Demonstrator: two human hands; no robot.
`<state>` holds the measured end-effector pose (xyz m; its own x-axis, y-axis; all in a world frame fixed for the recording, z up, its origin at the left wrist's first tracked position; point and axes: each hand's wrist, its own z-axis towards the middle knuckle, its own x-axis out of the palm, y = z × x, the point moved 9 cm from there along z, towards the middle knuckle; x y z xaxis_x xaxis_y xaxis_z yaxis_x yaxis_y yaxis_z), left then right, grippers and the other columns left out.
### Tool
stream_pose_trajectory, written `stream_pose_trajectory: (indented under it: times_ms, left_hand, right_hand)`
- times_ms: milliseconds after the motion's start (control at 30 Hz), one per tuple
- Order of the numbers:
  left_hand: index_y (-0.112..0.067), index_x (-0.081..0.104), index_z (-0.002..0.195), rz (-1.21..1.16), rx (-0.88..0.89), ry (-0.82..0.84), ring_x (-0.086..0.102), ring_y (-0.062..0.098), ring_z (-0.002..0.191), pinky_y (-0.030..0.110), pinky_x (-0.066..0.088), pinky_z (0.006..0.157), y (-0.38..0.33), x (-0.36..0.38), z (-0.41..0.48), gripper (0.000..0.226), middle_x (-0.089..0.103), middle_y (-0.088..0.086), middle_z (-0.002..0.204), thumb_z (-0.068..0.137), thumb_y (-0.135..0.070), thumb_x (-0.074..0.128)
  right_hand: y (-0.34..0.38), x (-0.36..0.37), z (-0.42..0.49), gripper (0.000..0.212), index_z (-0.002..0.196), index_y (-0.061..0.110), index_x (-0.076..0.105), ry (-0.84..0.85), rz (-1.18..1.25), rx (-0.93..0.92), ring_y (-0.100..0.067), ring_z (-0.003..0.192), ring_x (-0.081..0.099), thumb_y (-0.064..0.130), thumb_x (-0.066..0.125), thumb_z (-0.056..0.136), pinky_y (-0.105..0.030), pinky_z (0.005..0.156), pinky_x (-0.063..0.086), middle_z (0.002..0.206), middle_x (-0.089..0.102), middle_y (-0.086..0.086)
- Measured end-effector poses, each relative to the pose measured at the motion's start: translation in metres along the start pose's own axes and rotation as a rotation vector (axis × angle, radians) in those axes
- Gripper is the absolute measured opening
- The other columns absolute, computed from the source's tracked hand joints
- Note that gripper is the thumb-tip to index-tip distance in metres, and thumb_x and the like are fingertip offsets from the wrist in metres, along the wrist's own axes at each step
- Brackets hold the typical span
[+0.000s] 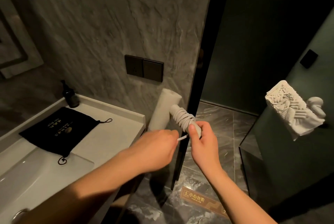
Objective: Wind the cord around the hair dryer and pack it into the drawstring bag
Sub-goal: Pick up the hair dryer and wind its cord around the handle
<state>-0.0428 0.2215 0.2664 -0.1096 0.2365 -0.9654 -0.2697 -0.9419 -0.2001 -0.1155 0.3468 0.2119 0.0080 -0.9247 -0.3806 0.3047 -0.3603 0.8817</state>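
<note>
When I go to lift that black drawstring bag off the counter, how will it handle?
The drawstring bag lies flat and empty-looking on the counter, so it will probably sag limply and weigh little. It looks like soft cloth, so it should grip easily rather than slip. Its cord loops trail loose at two corners and may dangle or snag on the counter edge.

The black drawstring bag (59, 130) lying on the white counter (115, 115) carries gold print: the words "Hair Dryer" can be made out beside a column of characters too small to read and a round gold emblem. A brown sign (197, 197) stuck on the marbled floor (216, 133) shows a stumbling figure and the characters "小心台阶", with a smaller line beneath that is too blurred to read.
</note>
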Motion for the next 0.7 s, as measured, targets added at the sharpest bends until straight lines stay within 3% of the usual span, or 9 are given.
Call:
stream_pose_trajectory:
  times_ms: [133,200,267,367,467,533,600,700]
  left_hand:
    - [-0.022,0.06,0.095,0.36,0.186,0.02,0.068,0.028,0.092,0.036,0.042,0.072,-0.005,-0.027,0.018,0.013,0.071,0.003,0.098,0.097,-0.032,0.053]
    - [-0.024,0.061,0.088,0.456,0.324,-0.016,0.067,0.024,0.088,0.036,0.036,0.072,-0.002,-0.037,0.029,0.022,0.071,-0.001,0.089,0.094,-0.044,0.054]
    - [-0.027,0.061,0.082,0.42,0.422,-0.019,0.063,0.019,0.082,0.036,0.039,0.072,0.008,-0.041,0.039,0.036,0.069,-0.006,0.08,0.091,-0.059,0.048]
    - [-0.027,0.064,0.082,0.056,0.364,0.224,0.059,0.014,0.083,0.04,0.047,0.079,0.026,-0.026,0.046,0.033,0.066,-0.008,0.08,0.088,-0.059,0.057]
    - [-0.015,0.073,0.092,-0.436,0.211,0.486,0.064,0.013,0.08,0.033,0.052,0.078,0.034,-0.005,0.046,0.015,0.071,0.0,0.085,0.091,-0.029,0.069]
    - [-0.01,0.076,0.099,-0.63,0.152,0.522,0.066,0.011,0.084,0.032,0.053,0.083,0.043,0.0,0.043,0.014,0.074,0.003,0.088,0.093,-0.019,0.068]
    - [-0.011,0.077,0.108,-0.843,0.084,0.507,0.069,0.019,0.093,0.042,0.054,0.093,0.053,0.01,0.034,0.02,0.075,0.009,0.096,0.092,-0.018,0.068]
    - [-0.025,0.075,0.114,-1.052,0.039,0.474,0.07,0.014,0.1,0.034,0.054,0.094,0.05,0.027,0.025,0.035,0.077,-0.001,0.106,0.086,-0.044,0.071]
  right_hand:
    - [0.0,0.014,-0.006,0.022,0.11,0.021,0.061,0.151,-0.214,-0.09,-0.008,0.077,0.062,0.04,0.053,0.101,-0.029,0.066,0.046,0.087,0.068,0.007]
    - [0.0,0.022,-0.009,0.019,0.106,0.022,0.063,0.279,-0.181,-0.102,-0.002,0.068,0.057,0.039,0.056,0.1,-0.021,0.06,0.039,0.079,0.065,0.012]
    - [-0.002,0.03,-0.012,0.023,0.099,0.021,0.065,0.431,-0.027,-0.062,-0.003,0.059,0.054,0.043,0.06,0.095,-0.023,0.058,0.04,0.07,0.062,0.012]
    - [0.001,0.038,-0.021,0.037,0.099,0.007,0.066,0.66,0.237,-0.004,-0.009,0.054,0.053,0.044,0.062,0.091,-0.024,0.052,0.043,0.067,0.06,0.008]
    - [0.008,0.04,-0.031,0.038,0.104,-0.009,0.061,0.809,0.478,0.036,-0.014,0.047,0.05,0.029,0.062,0.096,-0.024,0.047,0.041,0.072,0.061,-0.014]
    - [0.007,0.037,-0.035,0.04,0.107,-0.013,0.058,0.848,0.638,0.072,-0.013,0.044,0.048,0.025,0.061,0.096,-0.022,0.043,0.039,0.076,0.062,-0.021]
    - [0.004,0.036,-0.038,0.043,0.109,-0.015,0.058,0.871,0.756,0.106,-0.012,0.042,0.048,0.026,0.063,0.096,-0.02,0.041,0.039,0.078,0.062,-0.023]
    - [-0.001,0.036,-0.043,0.046,0.111,-0.013,0.058,0.894,0.876,0.151,-0.012,0.043,0.048,0.03,0.066,0.095,-0.018,0.041,0.038,0.078,0.062,-0.022]
